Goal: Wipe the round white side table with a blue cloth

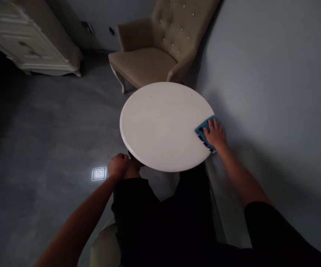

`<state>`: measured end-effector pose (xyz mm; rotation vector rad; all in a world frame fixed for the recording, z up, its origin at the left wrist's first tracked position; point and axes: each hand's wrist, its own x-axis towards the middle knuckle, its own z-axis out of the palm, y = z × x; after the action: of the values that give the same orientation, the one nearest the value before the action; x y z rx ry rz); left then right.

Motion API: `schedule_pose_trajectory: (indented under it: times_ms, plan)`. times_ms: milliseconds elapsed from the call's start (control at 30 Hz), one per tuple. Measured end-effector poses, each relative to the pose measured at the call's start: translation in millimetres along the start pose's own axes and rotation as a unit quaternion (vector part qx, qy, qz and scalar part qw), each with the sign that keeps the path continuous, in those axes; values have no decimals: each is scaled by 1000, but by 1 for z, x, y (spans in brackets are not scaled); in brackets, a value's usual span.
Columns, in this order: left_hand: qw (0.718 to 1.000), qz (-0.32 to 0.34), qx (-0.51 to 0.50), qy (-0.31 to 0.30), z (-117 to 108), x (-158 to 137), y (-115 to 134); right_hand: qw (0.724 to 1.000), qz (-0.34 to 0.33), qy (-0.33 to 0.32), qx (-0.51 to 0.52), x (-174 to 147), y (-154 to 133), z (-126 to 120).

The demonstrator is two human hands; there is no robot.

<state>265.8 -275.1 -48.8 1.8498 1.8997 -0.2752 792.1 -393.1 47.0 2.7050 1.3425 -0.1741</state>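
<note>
My right hand (215, 132) lies flat with its fingers spread on a folded blue cloth (202, 130) with a dark pattern. The cloth rests at the right edge of a round white tabletop (163, 126), and part of it is hidden under the palm. My left hand (118, 165) is closed in a loose fist against my left knee, below the table's left edge. Nothing shows between its fingers. A few tiny dark specks dot the far side of the tabletop.
Behind the table stands a beige tufted armchair (146, 63). A grey wall (274, 74) runs close along the right side. At the far left is a pale cabinet (38, 48). A bright square light patch (99, 173) shows on the grey floor (52, 141).
</note>
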Motion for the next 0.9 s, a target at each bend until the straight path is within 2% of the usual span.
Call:
schedule_pose_trajectory:
  times_ms: [133, 233, 333, 433, 533, 633, 733, 900]
  plan:
    - [1000, -10, 11, -4, -2, 5, 4, 1000, -3, 18, -6, 86, -4, -15]
    - [1000, -19, 16, -6, -3, 7, 8, 1000, 11, 23, 14, 137, -13, -23]
    - [1000, -24, 18, -2, -5, 8, 11, 998, 34, 11, 42, 168, -21, -28]
    - [1000, -23, 17, -3, -7, 7, 14, 996, 46, 16, 72, 172, -25, -30]
    - [1000, -19, 12, -6, -9, 5, 16, 996, 47, 34, 74, 147, -27, -29]
    - [1000, -11, 5, 1, -9, 1, 16, 996, 39, 48, 64, 93, -26, -23]
    - [1000, -8, -1, 7, -8, -3, 14, 998, -3, 52, 46, 15, -26, -8]
    - [1000, 2, -7, 5, -4, -8, 10, 992, -113, 59, 27, -129, -33, 33]
